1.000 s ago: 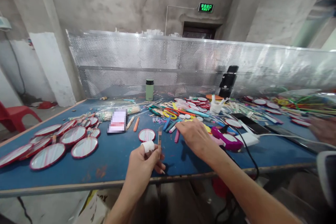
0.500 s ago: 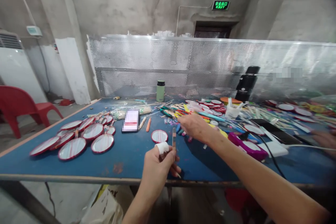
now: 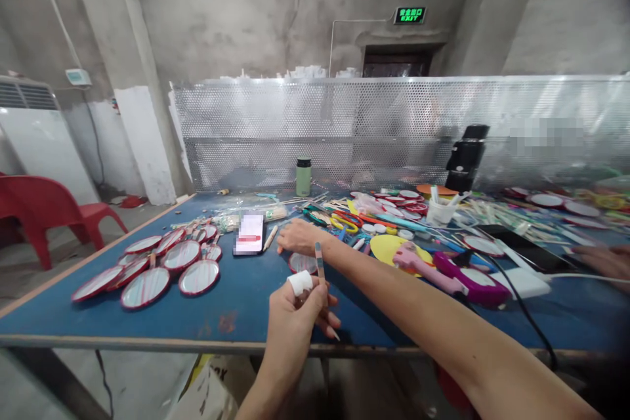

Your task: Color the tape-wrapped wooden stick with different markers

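My left hand [image 3: 298, 308], with a white wrap on one finger, is closed around a thin striped stick [image 3: 319, 262]. The stick stands nearly upright, and a pale pointed tip shows below the fingers. My right hand [image 3: 300, 236] reaches across to the left, its fingers curled down at the table beside a pale wooden stick [image 3: 270, 238]. Whatever lies under those fingers is hidden. Below the right wrist, a round red-rimmed disc [image 3: 301, 263] is partly covered. A phone [image 3: 249, 234] with a lit screen lies left of the right hand.
A pile of red-rimmed discs [image 3: 145, 287] lies at left. Behind the hands stands a green bottle [image 3: 304, 177]. Yellow-handled scissors [image 3: 344, 223], a pink-and-purple glue gun [image 3: 428, 270], a white cup [image 3: 440, 213], a dark phone [image 3: 516, 249] and a cable crowd the right. Another person's hand [image 3: 603, 262] is at far right.
My right hand has moved left from the cluttered pens to near the lit phone, covering where an orange stick lay. The scissors and glue gun are uncovered. My left hand keeps its stick.
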The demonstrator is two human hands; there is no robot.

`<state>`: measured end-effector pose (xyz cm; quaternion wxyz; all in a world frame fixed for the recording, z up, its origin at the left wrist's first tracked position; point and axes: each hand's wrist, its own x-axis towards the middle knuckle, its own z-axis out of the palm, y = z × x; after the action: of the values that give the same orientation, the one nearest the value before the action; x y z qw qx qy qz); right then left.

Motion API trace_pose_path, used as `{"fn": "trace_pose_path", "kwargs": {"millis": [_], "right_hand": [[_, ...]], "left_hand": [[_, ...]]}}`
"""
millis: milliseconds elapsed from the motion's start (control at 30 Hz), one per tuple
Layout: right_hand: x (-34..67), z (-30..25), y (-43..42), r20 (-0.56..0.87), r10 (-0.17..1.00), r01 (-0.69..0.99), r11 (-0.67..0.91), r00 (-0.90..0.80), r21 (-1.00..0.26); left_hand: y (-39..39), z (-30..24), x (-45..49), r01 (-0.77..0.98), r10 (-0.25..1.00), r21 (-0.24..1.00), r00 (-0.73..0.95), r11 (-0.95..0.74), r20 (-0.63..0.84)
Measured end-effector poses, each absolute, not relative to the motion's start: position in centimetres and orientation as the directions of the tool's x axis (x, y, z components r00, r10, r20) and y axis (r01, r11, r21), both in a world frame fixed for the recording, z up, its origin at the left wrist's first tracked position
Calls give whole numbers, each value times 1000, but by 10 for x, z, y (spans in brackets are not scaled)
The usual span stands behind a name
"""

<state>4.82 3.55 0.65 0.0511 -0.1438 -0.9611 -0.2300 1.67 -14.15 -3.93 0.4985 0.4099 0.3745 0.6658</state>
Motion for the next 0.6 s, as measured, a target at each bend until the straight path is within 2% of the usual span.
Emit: {"fn": "trace_pose_path", "kwargs": {"millis": [67, 167, 267, 300, 333, 367, 433, 500, 600], "right_hand": [[61, 17, 38, 250, 253, 339, 844, -935, 415], [91, 42, 32, 462, 299, 483, 801, -835, 354], [127, 58, -3, 717, 346, 644, 742, -606, 187], [139, 58, -20, 859, 326, 608, 794, -395, -21], [149, 55, -40, 928, 310, 492, 853, -208, -175], [158, 49, -60, 942, 324, 364, 890, -85, -274], [169, 30, -94, 916, 393, 192, 896, 83, -402], [173, 10, -114, 858, 495, 130, 850, 141, -511], [168, -10, -114, 829, 517, 26, 845, 214, -534]], "left_hand": [[-141, -40, 17, -351, 969, 908, -170, -228, 177], [-140, -41, 17, -347, 971, 912, -168, -219, 170], [-142, -41, 18, -337, 971, 916, -169, -218, 169], [-144, -41, 19, -334, 971, 917, -167, -217, 169], [-146, -41, 20, -331, 973, 920, -161, -211, 165], [-149, -40, 22, -329, 975, 923, -156, -201, 157], [-153, -40, 25, -320, 984, 934, -134, -159, 121], [-154, -40, 28, -303, 987, 944, -126, -131, 96], [-150, -41, 28, -291, 988, 948, -112, -131, 102]]}}
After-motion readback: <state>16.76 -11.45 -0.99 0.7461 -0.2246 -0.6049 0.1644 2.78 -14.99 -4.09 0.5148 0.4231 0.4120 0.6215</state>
